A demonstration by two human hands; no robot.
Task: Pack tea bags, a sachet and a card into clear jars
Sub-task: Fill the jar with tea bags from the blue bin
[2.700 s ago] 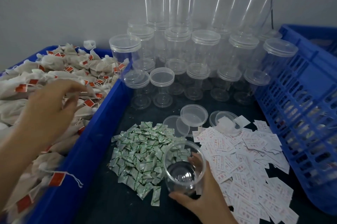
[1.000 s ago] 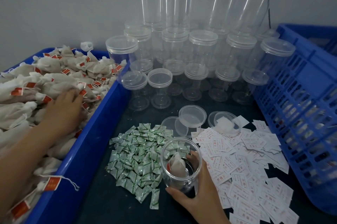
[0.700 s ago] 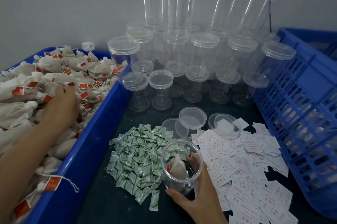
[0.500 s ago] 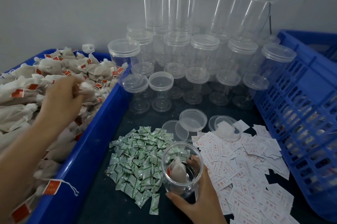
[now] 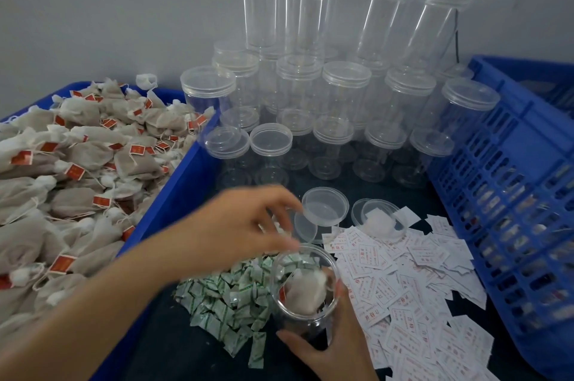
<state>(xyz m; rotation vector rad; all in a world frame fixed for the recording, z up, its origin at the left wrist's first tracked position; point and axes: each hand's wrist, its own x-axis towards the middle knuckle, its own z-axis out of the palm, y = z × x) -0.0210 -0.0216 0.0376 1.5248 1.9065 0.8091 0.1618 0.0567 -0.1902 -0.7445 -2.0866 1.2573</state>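
One open jar (image 5: pixel 306 284) at the lower middle of the table, upright, long axis standing vertical, mouth facing up. Gripped low on its wall by the right hand (image 5: pixel 334 349) from 6 o'clock, thumb and fingers curled round the clear plastic. Inside, one tea bag (image 5: pixel 302 290), pale grey-brown, slumped against the wall, with a small red tag on its 9 o'clock side.

At 10 o'clock from the mouth and a little higher, just beside the rim, the left hand (image 5: pixel 245 225), fingers bent downward, much blurred. Something pale under the fingertips, but cannot tell whether pinched or loose. Probably the feeding hand, as the nearer one to the supply. To drop anything in, needs only a short way toward 4 o'clock and then down along the jar's axis.

Heap of tea bags in the blue bin (image 5: pixel 186 182) at 9 o'clock, green sachets (image 5: pixel 223 296) touching the jar at 8 o'clock, white cards (image 5: pixel 403 281) at 3 o'clock. Sachet and card seemingly not yet inside.
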